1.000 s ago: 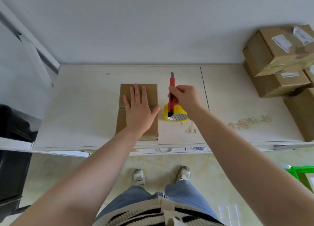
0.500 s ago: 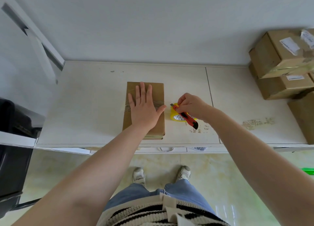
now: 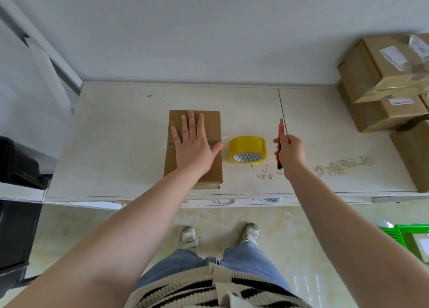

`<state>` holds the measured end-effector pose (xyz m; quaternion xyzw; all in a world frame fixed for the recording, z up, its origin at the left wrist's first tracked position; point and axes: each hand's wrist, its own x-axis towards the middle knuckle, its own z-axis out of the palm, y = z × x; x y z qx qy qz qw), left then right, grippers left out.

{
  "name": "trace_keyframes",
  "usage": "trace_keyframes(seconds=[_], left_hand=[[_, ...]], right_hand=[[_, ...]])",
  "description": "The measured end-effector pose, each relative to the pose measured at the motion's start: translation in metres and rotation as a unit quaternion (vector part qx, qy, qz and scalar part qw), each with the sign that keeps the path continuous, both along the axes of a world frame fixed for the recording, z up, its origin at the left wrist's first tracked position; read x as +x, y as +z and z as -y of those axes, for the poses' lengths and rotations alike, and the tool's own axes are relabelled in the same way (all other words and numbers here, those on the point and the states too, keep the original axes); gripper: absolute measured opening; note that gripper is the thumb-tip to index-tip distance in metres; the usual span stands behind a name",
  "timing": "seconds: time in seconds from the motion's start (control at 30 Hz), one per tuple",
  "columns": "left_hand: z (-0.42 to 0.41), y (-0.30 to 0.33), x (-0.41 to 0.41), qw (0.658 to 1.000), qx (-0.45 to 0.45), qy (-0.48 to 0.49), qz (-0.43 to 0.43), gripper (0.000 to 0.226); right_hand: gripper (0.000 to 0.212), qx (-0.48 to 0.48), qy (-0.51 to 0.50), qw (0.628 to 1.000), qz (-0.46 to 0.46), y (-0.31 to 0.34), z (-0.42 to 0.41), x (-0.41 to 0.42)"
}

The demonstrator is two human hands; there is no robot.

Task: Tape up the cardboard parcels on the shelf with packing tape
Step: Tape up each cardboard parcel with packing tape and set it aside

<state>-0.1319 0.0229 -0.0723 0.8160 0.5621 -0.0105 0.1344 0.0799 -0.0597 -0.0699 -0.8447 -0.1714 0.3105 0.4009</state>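
1. While the left hand [image 3: 193,145] presses flat, fingers straight and spread, on the cardboard parcel [image 3: 194,148], the roll of packing tape [image 3: 247,149] stands just beyond its thumb tip, toward the right hand [image 3: 290,153].
2. Parcel's long axis runs along those fingers, away from the person; a tape band crosses it beneath the palm.
3. Right hand, fingers curled round the red utility knife [image 3: 281,135], sits on the roll's far side, blade end pointing away toward the wall.
4. Roll lies between both hands; the left thumb appears nearer.
5. Hidden: the tape's free end and the blade's extension cannot be made out; stacked boxes [image 3: 383,82] are cut off at the frame edge.
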Motion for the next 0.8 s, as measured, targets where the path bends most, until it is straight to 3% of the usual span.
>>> trace_keyframes(seconds=[0.1,0.17,0.23,0.3,0.4,0.47,0.67,0.8], left_hand=[[0.0,0.001,0.0,1.0,-0.002,0.002,0.001,0.09],[0.0,0.002,0.0,1.0,-0.005,0.001,0.001,0.09],[0.001,0.003,0.0,1.0,-0.006,-0.002,0.001,0.09],[0.002,0.003,-0.001,1.0,-0.002,-0.003,-0.001,0.089],[0.001,0.002,-0.001,1.0,0.006,-0.002,-0.004,0.09],[0.001,0.001,-0.002,1.0,0.006,-0.001,0.003,0.09],[0.001,0.002,-0.002,1.0,0.006,-0.002,-0.002,0.09],[0.001,0.001,-0.003,1.0,0.005,-0.003,0.005,0.09]], right_hand=[[0.031,-0.148,0.059,0.987,0.029,-0.025,0.014,0.011],[0.037,-0.212,0.09,0.967,0.109,-0.027,0.014,0.011],[0.037,-0.159,0.117,0.964,0.177,-0.014,-0.001,0.004],[0.034,-0.052,0.229,0.95,0.207,0.005,-0.024,-0.007],[0.035,-0.077,0.461,0.861,0.201,0.027,-0.057,-0.027],[0.031,-0.132,0.538,0.813,0.178,0.029,-0.068,-0.034],[0.016,-0.13,0.54,0.828,0.081,0.034,-0.071,-0.032],[0.002,-0.123,0.521,0.838,0.106,0.032,-0.068,-0.028]])
